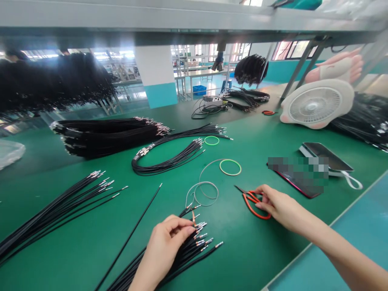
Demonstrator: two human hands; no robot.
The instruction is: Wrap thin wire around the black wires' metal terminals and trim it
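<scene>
My left hand (169, 242) is closed in a pinch over a bundle of black cables (184, 258) with silver metal ends. A small orange-brown piece (193, 218) stands up at its fingertips; whether it belongs to a cable end I cannot tell. My right hand (274, 204) grips the red handles of a pair of scissors (251, 204), whose dark blades point left on the green table. Between the hands and farther back lies a loosely coiled thin grey wire (209, 183), reaching toward a pale green ring (230, 167). One black cable (133, 232) lies alone left of my left hand.
More cable bundles lie left (69, 206) and behind (169, 163), near a thick black stack (112, 135). At right are a phone (298, 180), a dark-topped case (327, 155) and a white fan (317, 105). A metal shelf (182, 18) crosses overhead.
</scene>
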